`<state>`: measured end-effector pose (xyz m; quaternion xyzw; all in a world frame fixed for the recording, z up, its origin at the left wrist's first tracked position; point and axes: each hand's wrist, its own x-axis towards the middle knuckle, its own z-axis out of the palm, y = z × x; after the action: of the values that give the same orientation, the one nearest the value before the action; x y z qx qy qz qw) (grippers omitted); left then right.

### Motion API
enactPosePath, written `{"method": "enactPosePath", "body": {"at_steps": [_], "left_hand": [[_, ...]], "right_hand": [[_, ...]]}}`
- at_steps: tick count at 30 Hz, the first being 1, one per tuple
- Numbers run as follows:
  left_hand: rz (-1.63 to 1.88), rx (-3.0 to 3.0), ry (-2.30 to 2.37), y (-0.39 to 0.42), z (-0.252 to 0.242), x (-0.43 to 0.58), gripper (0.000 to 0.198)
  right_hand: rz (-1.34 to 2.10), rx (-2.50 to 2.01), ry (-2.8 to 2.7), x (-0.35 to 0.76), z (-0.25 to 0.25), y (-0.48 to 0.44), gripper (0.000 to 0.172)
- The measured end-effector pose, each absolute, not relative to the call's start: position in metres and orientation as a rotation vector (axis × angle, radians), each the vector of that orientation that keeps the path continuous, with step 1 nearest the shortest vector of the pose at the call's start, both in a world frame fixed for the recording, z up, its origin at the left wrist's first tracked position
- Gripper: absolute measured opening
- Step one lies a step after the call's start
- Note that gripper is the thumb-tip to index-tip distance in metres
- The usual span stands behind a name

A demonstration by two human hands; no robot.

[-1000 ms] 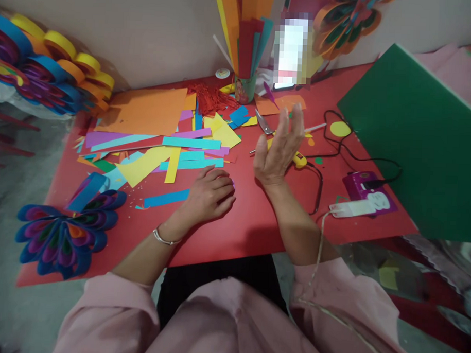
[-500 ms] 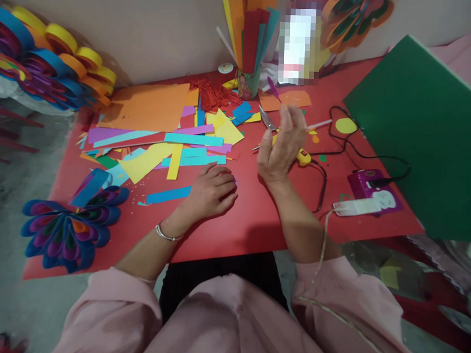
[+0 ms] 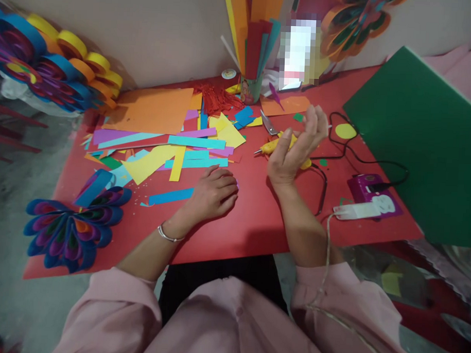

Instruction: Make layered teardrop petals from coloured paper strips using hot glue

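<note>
My left hand lies palm down on the red table, fingers fairly flat, over one end of a blue paper strip. A sliver of something purple shows by its fingertips; the rest is hidden. My right hand is raised with fingers stretched and thumb apart, holding nothing. Behind it lie a yellow glue gun, partly covered by the hand, and scissors with their blades showing. At the left front sits a paper-loop ornament in blue, purple and green.
Coloured paper strips and an orange sheet cover the left back, beside red tassels. A cup holds upright strips. A green board leans at right, near a purple box and white plug with cords.
My right hand has moved right and its fingers have swung outward, uncovering more of the glue gun. My left hand stays in place on the table. The view has shifted slightly.
</note>
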<state>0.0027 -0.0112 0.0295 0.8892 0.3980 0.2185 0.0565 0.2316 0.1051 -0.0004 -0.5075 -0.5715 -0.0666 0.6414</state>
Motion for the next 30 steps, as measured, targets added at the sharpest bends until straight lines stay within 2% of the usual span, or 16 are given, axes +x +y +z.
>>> {"method": "enactPosePath", "body": {"at_steps": [17, 26, 30], "left_hand": [[0.748, 2.759, 1.171, -0.012, 0.029, 0.003, 0.017], [0.815, 2.819, 1.173, -0.011, 0.022, 0.002, 0.016], [0.797, 2.813, 1.172, -0.011, 0.023, 0.002, 0.017]], "right_hand": [[-0.242, -1.055, -1.406, 0.227, -0.003, 0.099, 0.062], [-0.203, -0.645, -1.964, 0.191, 0.009, 0.052, 0.029], [-0.244, -0.627, -1.972, 0.190, 0.008, 0.049, 0.025]]}}
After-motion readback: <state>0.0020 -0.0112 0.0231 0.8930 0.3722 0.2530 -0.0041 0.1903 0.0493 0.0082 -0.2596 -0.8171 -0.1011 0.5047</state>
